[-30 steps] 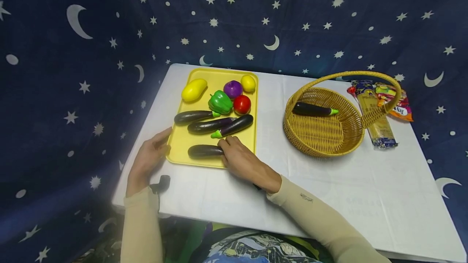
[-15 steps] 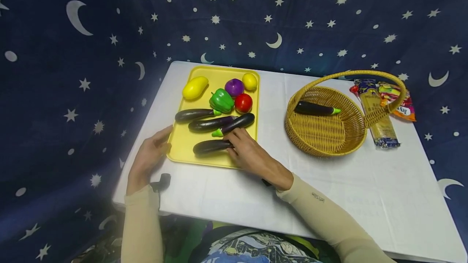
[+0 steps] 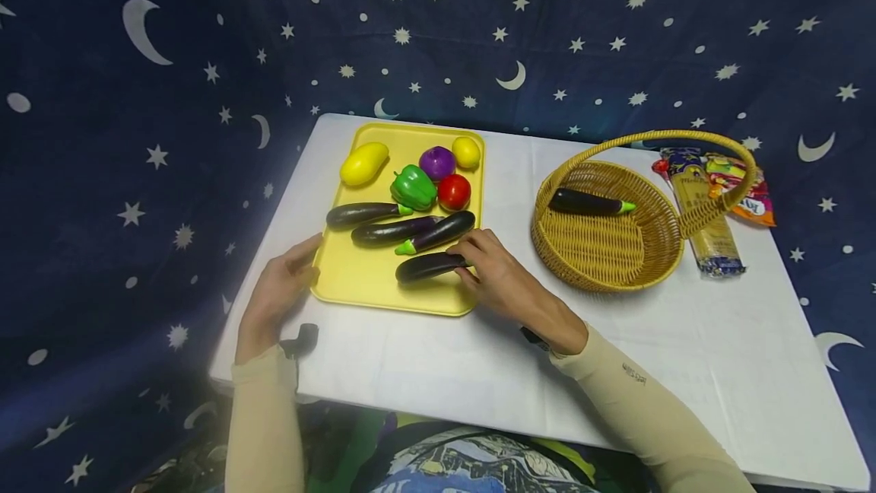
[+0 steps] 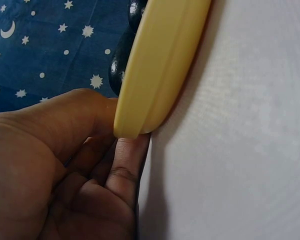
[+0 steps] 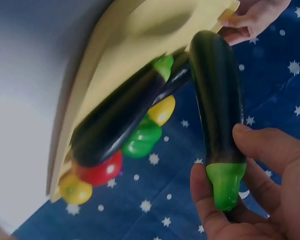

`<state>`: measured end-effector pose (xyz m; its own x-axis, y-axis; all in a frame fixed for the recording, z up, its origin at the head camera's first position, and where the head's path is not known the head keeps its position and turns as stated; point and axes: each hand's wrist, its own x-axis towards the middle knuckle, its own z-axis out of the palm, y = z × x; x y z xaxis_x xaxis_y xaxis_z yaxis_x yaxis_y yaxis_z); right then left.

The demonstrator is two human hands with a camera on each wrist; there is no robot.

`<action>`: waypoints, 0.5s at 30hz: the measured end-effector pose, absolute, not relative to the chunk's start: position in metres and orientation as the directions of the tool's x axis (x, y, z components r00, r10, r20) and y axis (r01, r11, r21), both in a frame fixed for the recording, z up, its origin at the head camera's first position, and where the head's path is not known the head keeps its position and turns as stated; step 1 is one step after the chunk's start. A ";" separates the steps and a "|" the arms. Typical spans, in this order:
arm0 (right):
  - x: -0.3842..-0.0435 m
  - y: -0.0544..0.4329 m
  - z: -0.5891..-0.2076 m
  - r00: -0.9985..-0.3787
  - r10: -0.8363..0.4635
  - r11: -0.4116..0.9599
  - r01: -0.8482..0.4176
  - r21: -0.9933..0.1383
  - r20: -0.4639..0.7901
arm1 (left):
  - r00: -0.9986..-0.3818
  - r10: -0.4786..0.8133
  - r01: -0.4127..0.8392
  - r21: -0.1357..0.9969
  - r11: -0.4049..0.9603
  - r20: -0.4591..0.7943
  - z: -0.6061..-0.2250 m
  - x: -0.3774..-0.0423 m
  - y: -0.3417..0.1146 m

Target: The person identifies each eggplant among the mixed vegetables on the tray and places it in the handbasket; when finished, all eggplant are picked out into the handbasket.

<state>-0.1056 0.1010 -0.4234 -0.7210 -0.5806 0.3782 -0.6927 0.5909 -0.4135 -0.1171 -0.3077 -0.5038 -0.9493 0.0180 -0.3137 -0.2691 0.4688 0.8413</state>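
Observation:
My right hand (image 3: pixel 503 272) pinches a dark purple eggplant (image 3: pixel 424 268) near its green stem end. The right wrist view shows that eggplant (image 5: pixel 217 95) raised over the tray, thumb and fingers around its lower end. My left hand (image 3: pixel 280 291) is at the left edge of the yellow tray (image 3: pixel 356 291); in the left wrist view its thumb and a finger pinch the tray's rim (image 4: pixel 155 65). On the tray lie three more eggplants (image 3: pixel 366 214), a green bell pepper (image 3: pixel 414 187), a tomato (image 3: pixel 454 192), a purple onion-like vegetable (image 3: pixel 438 163), a lemon (image 3: pixel 466 152) and a mango (image 3: pixel 364 164).
Right of the tray stands a wicker basket (image 3: pixel 568 268) with a tall arched handle (image 3: pixel 657 135); one eggplant (image 3: pixel 590 202) lies inside. Behind its right side are a pasta packet (image 3: pixel 715 242) and a colourful snack bag (image 3: pixel 756 208). A white cloth covers the table (image 3: pixel 684 371).
My right hand has moved right with the eggplant, from the tray's front middle toward its right edge, lifting it. My left hand stays at the tray's left edge.

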 end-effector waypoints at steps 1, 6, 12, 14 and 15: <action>-0.106 0.104 -0.422 -0.723 -0.577 0.595 -0.691 -0.411 0.380 | -0.949 0.017 -0.271 0.839 0.471 -0.316 -0.503 -0.117 -0.308; -0.104 0.123 -0.413 -0.725 -0.548 0.607 -0.688 -0.399 0.416 | -0.947 0.012 -0.273 0.825 0.495 -0.320 -0.504 -0.119 -0.308; -0.104 0.144 -0.405 -0.691 -0.540 0.598 -0.717 -0.359 0.480 | -0.945 0.008 -0.281 0.822 0.495 -0.328 -0.504 -0.119 -0.307; -0.105 0.149 -0.403 -0.689 -0.542 0.603 -0.718 -0.348 0.482 | -0.945 0.005 -0.283 0.824 0.490 -0.328 -0.505 -0.118 -0.307; -0.105 0.152 -0.402 -0.691 -0.543 0.608 -0.715 -0.343 0.478 | -0.946 0.007 -0.281 0.829 0.484 -0.325 -0.505 -0.118 -0.307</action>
